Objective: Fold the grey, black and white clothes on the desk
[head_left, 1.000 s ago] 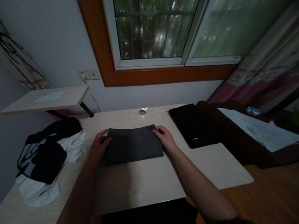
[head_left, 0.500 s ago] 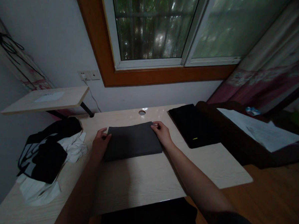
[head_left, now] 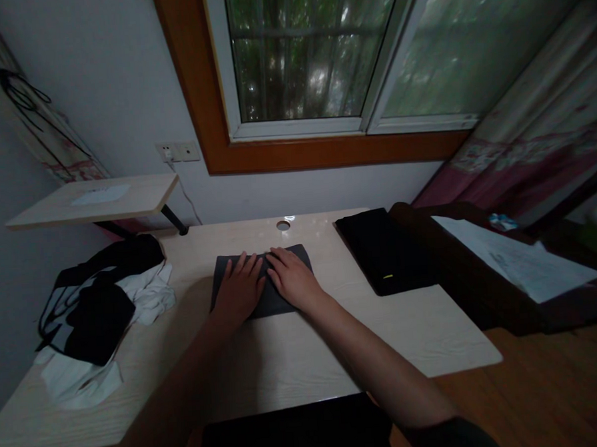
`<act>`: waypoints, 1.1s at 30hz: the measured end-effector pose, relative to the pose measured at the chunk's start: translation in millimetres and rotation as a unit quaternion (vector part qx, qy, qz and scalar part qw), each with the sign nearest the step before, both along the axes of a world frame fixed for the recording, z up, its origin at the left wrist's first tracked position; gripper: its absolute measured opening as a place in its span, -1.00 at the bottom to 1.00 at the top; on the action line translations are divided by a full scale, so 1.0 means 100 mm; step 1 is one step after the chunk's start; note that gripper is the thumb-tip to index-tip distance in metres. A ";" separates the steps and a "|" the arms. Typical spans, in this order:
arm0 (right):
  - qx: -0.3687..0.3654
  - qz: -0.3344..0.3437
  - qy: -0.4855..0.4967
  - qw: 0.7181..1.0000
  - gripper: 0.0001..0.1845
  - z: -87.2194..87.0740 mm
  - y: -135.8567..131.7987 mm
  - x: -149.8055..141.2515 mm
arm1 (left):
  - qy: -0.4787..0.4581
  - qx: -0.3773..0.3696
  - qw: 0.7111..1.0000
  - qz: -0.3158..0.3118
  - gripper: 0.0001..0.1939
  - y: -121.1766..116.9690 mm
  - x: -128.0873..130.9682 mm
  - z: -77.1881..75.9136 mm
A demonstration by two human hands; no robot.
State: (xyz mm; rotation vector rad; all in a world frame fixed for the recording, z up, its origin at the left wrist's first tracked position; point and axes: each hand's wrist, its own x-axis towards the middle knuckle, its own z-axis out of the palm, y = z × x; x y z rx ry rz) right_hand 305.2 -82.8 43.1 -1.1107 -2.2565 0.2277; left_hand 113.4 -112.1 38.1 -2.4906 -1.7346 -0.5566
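And here are both hands, palms down on the grey cloth (head_left: 270, 306), flat at the middle of the table (head_left: 306, 363)! Its long axis runs left to right, directly beneath the fingers (head_left: 240, 263). The left hand (head_left: 238, 292) covers the left half, the right hand (head_left: 294, 280) the right, neither nearer: both touch it. Fingers are extended, clenching nothing, thumbs almost meeting mid-cloth. Black bundle (head_left: 384, 249) off right, clothes (head_left: 100, 314) well left!
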 end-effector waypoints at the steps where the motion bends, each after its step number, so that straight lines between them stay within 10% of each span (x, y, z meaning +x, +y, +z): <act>1: -0.009 0.003 -0.014 1.000 -0.52 -0.07 0.01 -0.03 | -0.006 -0.012 1.000 -0.001 -0.49 0.02 0.02 -0.04; 33: -0.062 -0.093 0.085 0.990 -0.52 -0.52 0.51 0.86 | -0.174 -0.038 0.980 0.087 -0.53 0.39 -1.43 -0.64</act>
